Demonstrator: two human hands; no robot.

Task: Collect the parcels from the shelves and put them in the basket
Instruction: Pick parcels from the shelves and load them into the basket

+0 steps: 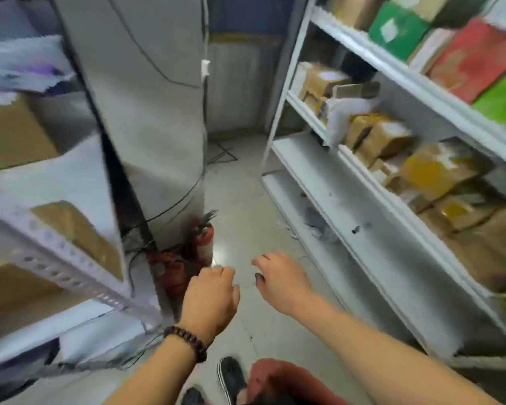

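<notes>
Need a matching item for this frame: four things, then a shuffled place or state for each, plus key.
1 bracelet
2 extinguisher
3 green parcel
4 right hand

A upper right shelf
B holds nothing
C left wrist
D floor

Pairs: 1-C, 2-D, 3-A, 4-B

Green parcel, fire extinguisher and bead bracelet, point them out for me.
green parcel (403, 39), head view, front face
fire extinguisher (206, 238), head view, red body
bead bracelet (187, 339), head view, beads atop the wrist
</notes>
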